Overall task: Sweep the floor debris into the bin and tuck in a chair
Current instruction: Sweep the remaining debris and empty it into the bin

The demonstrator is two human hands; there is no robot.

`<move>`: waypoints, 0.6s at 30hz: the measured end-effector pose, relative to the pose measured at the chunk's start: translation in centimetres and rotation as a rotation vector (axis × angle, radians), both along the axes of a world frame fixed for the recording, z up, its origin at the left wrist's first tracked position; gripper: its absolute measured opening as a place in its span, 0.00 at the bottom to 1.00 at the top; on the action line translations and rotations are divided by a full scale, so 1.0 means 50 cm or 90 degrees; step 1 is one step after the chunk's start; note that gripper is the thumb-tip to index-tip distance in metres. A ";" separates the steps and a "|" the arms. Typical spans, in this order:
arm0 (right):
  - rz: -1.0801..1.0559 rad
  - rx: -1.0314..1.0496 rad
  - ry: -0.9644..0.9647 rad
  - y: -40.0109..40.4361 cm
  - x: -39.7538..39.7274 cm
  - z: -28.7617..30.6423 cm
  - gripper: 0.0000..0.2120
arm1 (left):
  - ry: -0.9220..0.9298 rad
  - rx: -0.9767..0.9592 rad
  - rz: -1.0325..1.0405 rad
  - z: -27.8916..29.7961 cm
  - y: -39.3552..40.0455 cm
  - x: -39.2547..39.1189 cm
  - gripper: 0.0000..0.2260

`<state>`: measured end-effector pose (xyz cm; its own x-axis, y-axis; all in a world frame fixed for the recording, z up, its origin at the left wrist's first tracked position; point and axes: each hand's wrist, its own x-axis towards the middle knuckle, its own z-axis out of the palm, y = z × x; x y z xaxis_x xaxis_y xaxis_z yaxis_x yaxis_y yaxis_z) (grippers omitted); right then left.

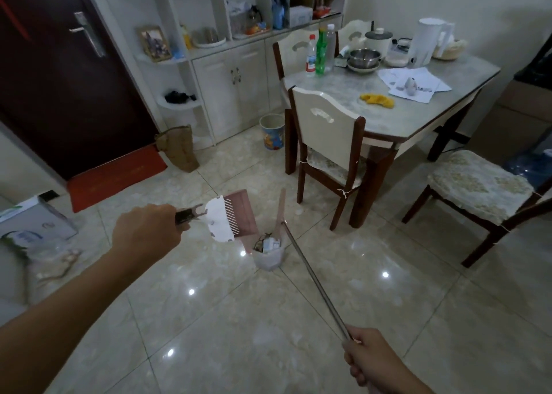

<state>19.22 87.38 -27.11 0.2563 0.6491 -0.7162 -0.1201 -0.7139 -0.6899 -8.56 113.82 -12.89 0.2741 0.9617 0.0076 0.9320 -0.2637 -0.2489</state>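
Note:
My left hand [148, 229] grips the black handle of a pink dustpan [242, 214] with a white comb edge, tilted over a small white bin [268, 257] full of rubbish on the floor. My right hand [372, 360] holds the metal broom handle [316, 280], which runs up to the pink broom head [281, 211] standing just beside the bin. A cream chair [325, 131] sits tucked at the table [394, 119]. Another chair [475, 184], with a patterned cushion, stands pulled out at the right.
A patterned waste bucket [272, 131] stands by the white cabinet [236, 86]. A red doormat [116, 178] and a brown bag [179, 148] lie near the dark door. A cardboard box [33, 220] sits at the left. The table carries bottles, bowls, papers and a yellow cloth.

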 end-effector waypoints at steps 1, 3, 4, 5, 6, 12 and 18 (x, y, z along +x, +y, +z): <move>0.015 0.004 0.010 0.010 0.002 0.021 0.12 | -0.016 -0.004 0.015 0.007 -0.003 -0.013 0.15; 0.065 0.016 0.018 0.031 0.009 0.069 0.09 | -0.036 -0.006 0.044 0.018 -0.015 -0.041 0.15; 0.096 0.019 0.014 0.040 0.013 0.093 0.08 | -0.048 -0.006 0.058 0.021 -0.023 -0.056 0.15; 0.134 0.020 0.004 0.050 0.017 0.116 0.08 | -0.062 -0.010 0.070 0.024 -0.031 -0.070 0.14; 0.178 0.020 -0.014 0.060 0.020 0.138 0.07 | -0.073 -0.015 0.082 0.025 -0.039 -0.085 0.14; 0.384 -0.010 -0.119 0.133 -0.002 0.216 0.11 | -0.056 -0.002 0.138 0.006 -0.107 -0.150 0.14; 0.560 -0.035 -0.205 0.206 -0.071 0.207 0.06 | -0.067 0.002 0.232 -0.040 -0.187 -0.190 0.15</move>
<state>15.66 97.67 -16.77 -0.1191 0.6712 -0.7316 0.6690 -0.4902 -0.5587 -18.05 104.47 -14.89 -0.0881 0.9959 0.0212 0.9850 0.0903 -0.1471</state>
